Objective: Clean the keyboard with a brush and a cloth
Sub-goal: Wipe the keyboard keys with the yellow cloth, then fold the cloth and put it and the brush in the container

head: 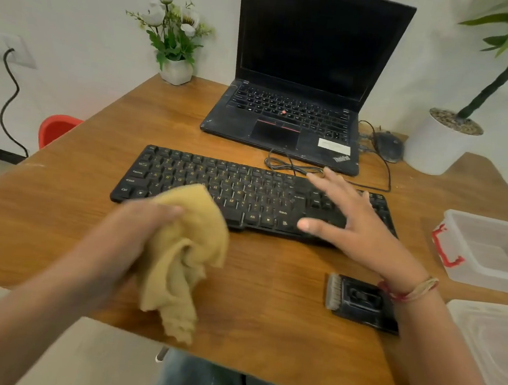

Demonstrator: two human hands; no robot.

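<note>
Nearest us, the left hand [136, 230] grips the bunched tan cloth [191, 242], with its top corner over the lower-left keys of the keyboard [222, 186]. The brush [360, 300] lies idle on the surface [269, 272] by the right wrist. The right hand [359, 225] is spread flat, fingers straight, bracing the keyboard's right end. This looks like the wiping step; next, steady strokes along the rows. Beyond, a laptop [285, 117], screen dark.

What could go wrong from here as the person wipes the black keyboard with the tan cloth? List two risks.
1. Loose folds of the tan cloth hang below the left hand; they may snag keycaps of the black keyboard.
2. The right hand rests on only the keyboard's right end, so the left end could slide under wiping.
</note>
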